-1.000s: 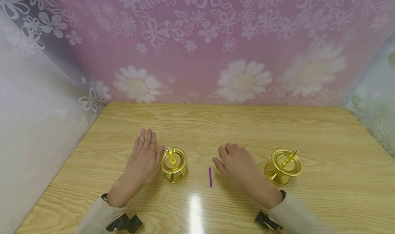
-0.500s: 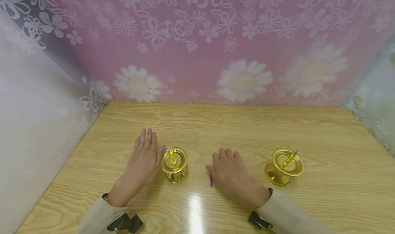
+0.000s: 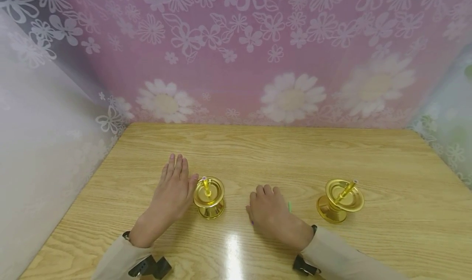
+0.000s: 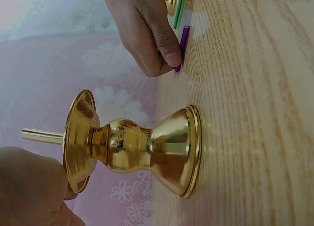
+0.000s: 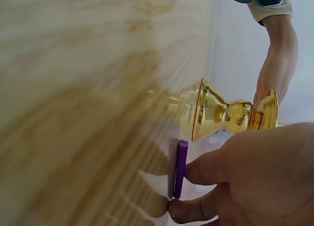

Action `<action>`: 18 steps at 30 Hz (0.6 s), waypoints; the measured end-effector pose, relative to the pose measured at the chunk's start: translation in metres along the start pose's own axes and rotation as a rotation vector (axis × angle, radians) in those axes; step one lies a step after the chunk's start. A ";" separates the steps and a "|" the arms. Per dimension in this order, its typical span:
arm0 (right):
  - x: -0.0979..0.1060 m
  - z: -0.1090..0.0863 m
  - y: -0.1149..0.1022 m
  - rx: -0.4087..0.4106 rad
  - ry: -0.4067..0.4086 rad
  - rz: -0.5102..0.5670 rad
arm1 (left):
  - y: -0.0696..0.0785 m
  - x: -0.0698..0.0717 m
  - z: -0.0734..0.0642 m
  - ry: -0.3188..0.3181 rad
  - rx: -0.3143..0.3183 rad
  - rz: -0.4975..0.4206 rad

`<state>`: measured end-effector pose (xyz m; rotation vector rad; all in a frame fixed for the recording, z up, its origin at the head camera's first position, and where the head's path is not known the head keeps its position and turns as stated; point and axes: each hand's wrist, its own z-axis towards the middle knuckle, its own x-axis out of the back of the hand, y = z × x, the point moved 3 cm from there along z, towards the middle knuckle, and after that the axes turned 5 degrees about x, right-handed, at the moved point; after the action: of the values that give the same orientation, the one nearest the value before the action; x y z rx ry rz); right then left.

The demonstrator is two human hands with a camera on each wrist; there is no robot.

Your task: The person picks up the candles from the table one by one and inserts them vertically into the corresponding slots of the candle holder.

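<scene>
My left hand (image 3: 173,194) lies with straight fingers at the left side of a gold candlestick (image 3: 211,210), the thumb right at its dish rim. This candlestick has a flared base, a round dish and a thin upright tube on top. To its right, my right hand (image 3: 268,206) bends low over the table. In the right wrist view its thumb and a fingertip are at a thin purple stick (image 5: 181,169), the thumb along the side and the finger at one end. From the head view the hand hides nearly all of that stick.
A second gold candlestick (image 3: 333,210) stands right of my right hand. Between them a thin green stick (image 3: 289,207) shows partly past the hand. The wooden table (image 3: 236,149) meets a pink floral backdrop (image 3: 228,79) at its far edge.
My right hand has moved left and nearer me, coming down over the purple stick with its fingers curling. The green stick has come into sight behind it. The left hand has stayed in place.
</scene>
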<state>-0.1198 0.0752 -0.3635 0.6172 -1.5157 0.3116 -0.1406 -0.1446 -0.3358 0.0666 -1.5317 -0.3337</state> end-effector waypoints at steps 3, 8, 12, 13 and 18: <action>0.000 0.000 -0.001 0.006 -0.010 -0.027 | 0.000 0.000 0.000 0.001 0.002 -0.002; -0.002 0.001 -0.003 0.003 -0.044 -0.006 | 0.001 0.001 0.000 0.002 0.003 0.000; -0.003 0.000 -0.005 0.012 -0.037 0.003 | 0.001 0.000 0.000 0.008 -0.001 0.002; -0.003 0.000 -0.006 0.014 -0.028 0.006 | 0.001 0.000 0.000 0.011 -0.002 0.003; -0.003 0.000 -0.006 0.034 0.007 -0.007 | 0.001 0.000 0.000 0.012 -0.002 0.004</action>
<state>-0.1167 0.0710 -0.3675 0.6475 -1.5036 0.3340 -0.1405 -0.1438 -0.3358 0.0644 -1.5191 -0.3309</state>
